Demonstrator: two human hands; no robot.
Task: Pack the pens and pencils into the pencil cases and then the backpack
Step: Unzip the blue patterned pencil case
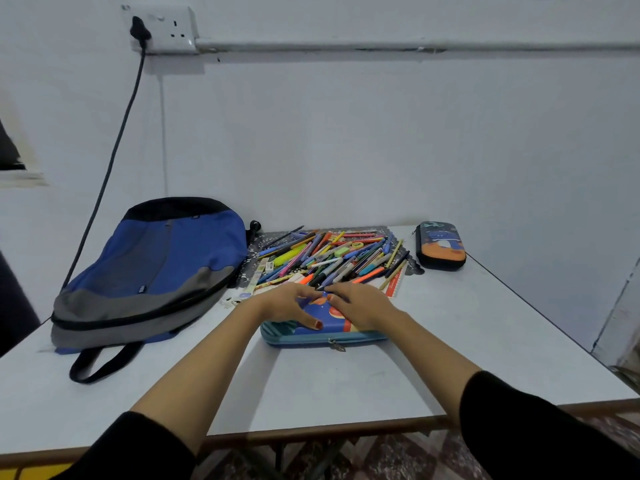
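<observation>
Centre of the frame: left hand and right hand laid side by side on the lid of the blue pencil case, fingertips meeting near its far edge. Fingers of both spread loosely and lightly bent, resting on the lid, gripping nothing; left thumb stretched across the lid towards the near side. Case flat on the white desk, zipped shut, zip pull hanging at the middle of the near side.

Just beyond the hands: heaped pens and pencils in many colours, lying loose on a dark patterned mat, a ruler at the right edge of the heap.

Right of the heap, apart from it: dark pencil case with an orange picture, closed.

Left of the frame: blue and grey backpack lying flat on the desk, touching the mat's left edge.

Upper left: wall socket with a black cable trailing down behind the backpack
</observation>
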